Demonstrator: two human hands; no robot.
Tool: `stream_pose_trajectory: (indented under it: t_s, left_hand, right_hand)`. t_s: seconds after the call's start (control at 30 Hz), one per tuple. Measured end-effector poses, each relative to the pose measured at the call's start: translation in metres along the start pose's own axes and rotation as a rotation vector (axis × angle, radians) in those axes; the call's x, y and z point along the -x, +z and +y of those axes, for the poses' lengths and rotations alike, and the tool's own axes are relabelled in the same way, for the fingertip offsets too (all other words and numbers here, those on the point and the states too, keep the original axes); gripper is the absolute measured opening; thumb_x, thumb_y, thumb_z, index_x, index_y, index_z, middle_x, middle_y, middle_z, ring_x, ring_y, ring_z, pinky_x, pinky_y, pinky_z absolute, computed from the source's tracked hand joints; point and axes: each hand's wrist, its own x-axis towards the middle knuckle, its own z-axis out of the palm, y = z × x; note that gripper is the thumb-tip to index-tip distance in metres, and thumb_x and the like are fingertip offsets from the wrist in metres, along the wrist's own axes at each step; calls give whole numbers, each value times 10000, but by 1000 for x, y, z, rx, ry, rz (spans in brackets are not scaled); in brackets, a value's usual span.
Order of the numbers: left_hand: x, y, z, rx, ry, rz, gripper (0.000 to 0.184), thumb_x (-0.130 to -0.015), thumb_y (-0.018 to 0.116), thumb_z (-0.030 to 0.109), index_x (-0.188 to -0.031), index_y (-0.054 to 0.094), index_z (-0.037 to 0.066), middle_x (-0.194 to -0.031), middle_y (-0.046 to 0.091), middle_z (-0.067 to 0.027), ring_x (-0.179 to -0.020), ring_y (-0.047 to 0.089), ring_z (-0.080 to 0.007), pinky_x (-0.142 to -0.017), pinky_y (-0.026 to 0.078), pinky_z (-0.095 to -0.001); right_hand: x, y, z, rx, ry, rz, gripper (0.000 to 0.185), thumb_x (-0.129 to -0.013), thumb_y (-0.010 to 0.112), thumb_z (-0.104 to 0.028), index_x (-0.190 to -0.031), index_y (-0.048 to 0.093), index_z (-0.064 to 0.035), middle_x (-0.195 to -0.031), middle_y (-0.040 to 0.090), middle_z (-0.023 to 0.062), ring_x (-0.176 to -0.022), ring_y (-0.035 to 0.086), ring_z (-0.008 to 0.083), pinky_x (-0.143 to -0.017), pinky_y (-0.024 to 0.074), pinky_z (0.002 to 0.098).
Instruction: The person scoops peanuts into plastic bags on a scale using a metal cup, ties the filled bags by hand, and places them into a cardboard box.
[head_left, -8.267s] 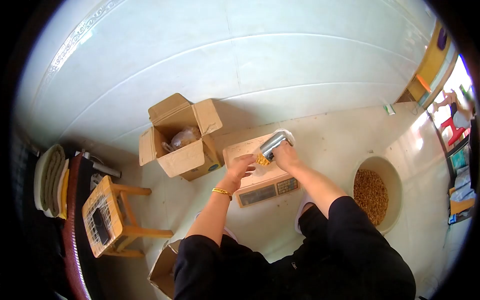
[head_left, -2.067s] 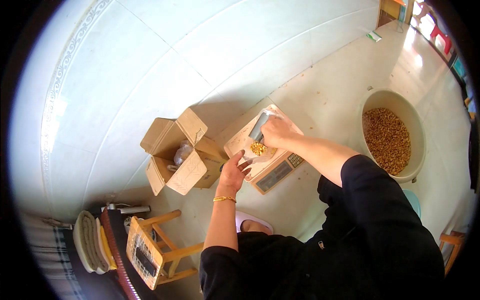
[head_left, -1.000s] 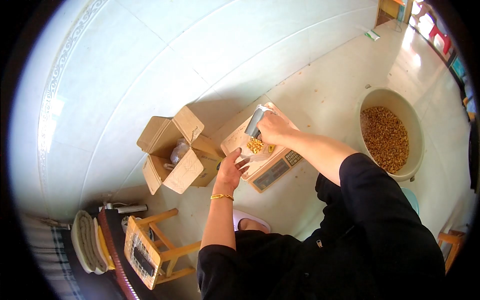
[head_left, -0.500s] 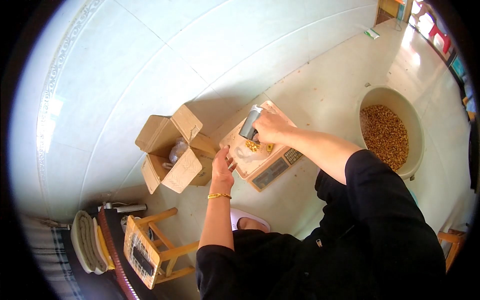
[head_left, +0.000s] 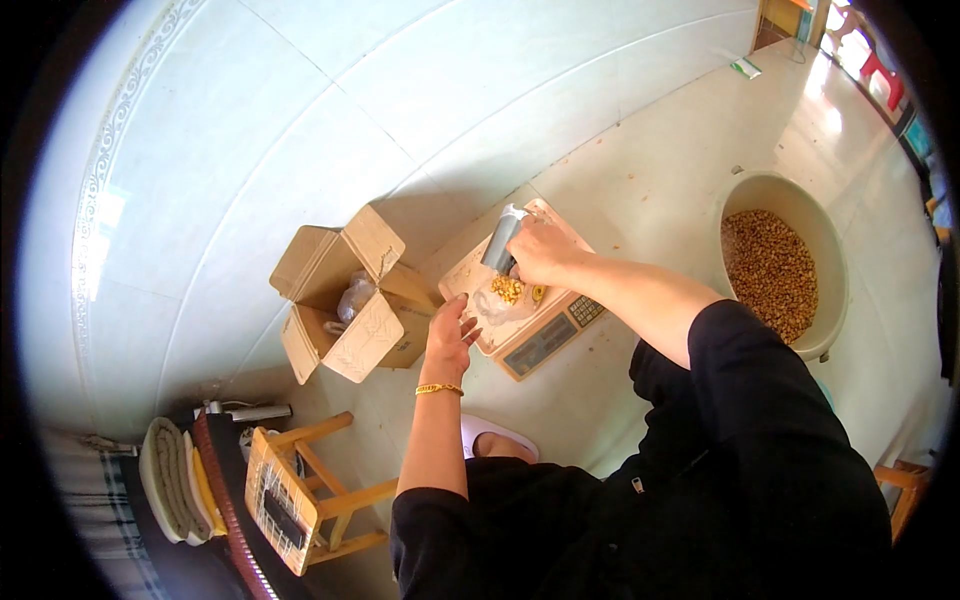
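Note:
My right hand (head_left: 545, 250) is closed around a grey metal cup (head_left: 501, 240), tilted above the scale. Below the cup's lower end, yellow kernels (head_left: 507, 289) lie in a clear plastic bag (head_left: 492, 308). That bag rests on the pan of an electronic scale (head_left: 541, 352) with a display and a keypad. Beside the pan's left edge is my left hand (head_left: 450, 332), its fingers apart and near the bag; I see nothing held in it. How my right fingers wrap the cup is partly hidden.
An open cardboard box (head_left: 362, 335) with plastic bags inside stands left of the scale. To the right is a large tub (head_left: 838, 270) of brown-yellow kernels. A wooden stool (head_left: 335, 490) bearing a black phone (head_left: 284, 520) stands at lower left. A tiled wall (head_left: 300, 130) rises behind.
The cup has shifted very slightly, and more of the yellow kernels show in the bag below it. My left hand stays nearly in place.

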Motion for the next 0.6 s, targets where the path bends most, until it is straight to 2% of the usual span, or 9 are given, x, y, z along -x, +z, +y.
stream_pose_trajectory:
  t_s: [0.1, 0.17, 0.23, 0.27, 0.33, 0.37, 0.43, 0.47, 0.6]
  left_hand:
    - [-4, -2, -2, -37, -18, -11, 362, -840, 603, 287, -1151, 562, 107, -1205, 383, -62, -910, 481, -213, -770, 442, -357]
    - [-5, -5, -4, -59, -29, -14, 353, -842, 597, 285, -1145, 563, 108, -1186, 391, -49, -889, 489, -213, -745, 451, -362]
    - [-3, -10, -5, -321, -10, 16, 308, -828, 574, 288, -1047, 617, 76, -1085, 536, -98, -833, 556, -265, -681, 472, -392]
    - [-11, -17, -9, -321, -11, 15, 308, -828, 574, 288, -1047, 617, 76, -1085, 536, -98, -833, 556, -265, -681, 472, -392]
    - [-31, -34, -22, -1416, 408, -52, 308, -807, 542, 295, -929, 644, 32, -921, 630, -178, -821, 598, -334, -668, 475, -427]
    - [-25, -32, -25, -1415, 408, -53, 308, -807, 542, 295, -929, 644, 32, -921, 630, -178, -821, 598, -334, -668, 475, -427]
    - [-7, -23, -32, -1738, 505, -269, 331, -795, 525, 307, -875, 642, 8, -868, 621, -235, -880, 594, -355, -731, 469, -423]
    - [-6, -19, -33, -1691, 516, -436, 329, -801, 535, 316, -867, 644, 13, -888, 629, -221, -866, 603, -344, -757, 470, -406]
    - [3, -1, -34, -1607, 397, -654, 320, -800, 563, 310, -933, 650, 33, -914, 644, -195, -883, 605, -341, -798, 468, -372]
  right_hand:
    - [-8, 8, 5, 25, 41, 26, 228, -708, 682, -191, -858, 692, -19, -991, 619, 197, -941, 613, 296, -801, 508, 354]
    - [-10, 9, 8, -109, 84, 21, 263, -711, 691, -230, -856, 687, -10, -940, 634, 193, -922, 617, 300, -798, 502, 370]
    - [-12, 9, 12, -161, 88, 46, 281, -715, 690, -262, -855, 688, -18, -936, 639, 186, -921, 617, 298, -787, 501, 379]
    - [-14, 9, 14, -213, 94, 75, 300, -720, 688, -294, -855, 689, -26, -932, 644, 179, -920, 617, 296, -777, 501, 389]
    - [-21, 13, 20, -211, 99, 88, 322, -716, 686, -331, -844, 691, -35, -912, 651, 169, -893, 625, 295, -754, 502, 390]
    - [-24, 14, 23, -211, 103, 101, 346, -713, 685, -368, -834, 693, -45, -891, 659, 159, -866, 632, 294, -732, 503, 391]
    - [-29, 10, 25, -273, 128, 77, 371, -706, 681, -404, -816, 694, -49, -853, 661, 157, -830, 637, 292, -718, 500, 385]
    - [-29, 6, 24, -335, 153, 52, 398, -699, 677, -439, -798, 695, -54, -815, 662, 155, -795, 643, 291, -704, 497, 380]
    - [-19, -9, 20, -465, 145, 110, 436, -694, 670, -472, -759, 689, -41, -726, 650, 159, -743, 644, 286, -681, 489, 375]
